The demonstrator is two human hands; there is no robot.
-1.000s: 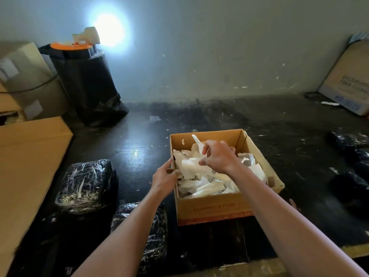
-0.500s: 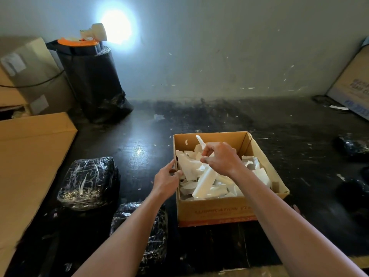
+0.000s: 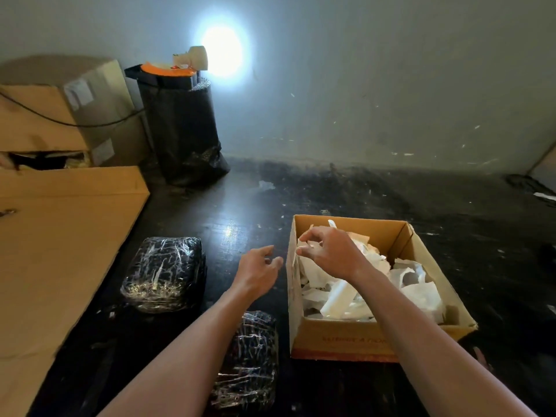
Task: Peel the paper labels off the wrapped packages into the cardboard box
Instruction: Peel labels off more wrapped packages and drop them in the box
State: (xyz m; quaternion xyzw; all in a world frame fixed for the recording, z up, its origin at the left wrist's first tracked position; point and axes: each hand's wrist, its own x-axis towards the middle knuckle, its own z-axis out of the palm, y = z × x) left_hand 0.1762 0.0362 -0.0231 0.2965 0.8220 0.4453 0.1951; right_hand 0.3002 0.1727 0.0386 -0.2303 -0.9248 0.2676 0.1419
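Two empty hands, right fingers spread above labels in cardboard box

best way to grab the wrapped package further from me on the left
Take the wrapped package across its two short ends, coming down from above with both hands. It lies flat like a rounded block; the slick film gives no handle, and its top is clear.

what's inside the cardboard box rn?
The cardboard box holds a loose heap of white peeled paper labels. The right hand hovers over it, covering some. The box floor is hidden under the paper.
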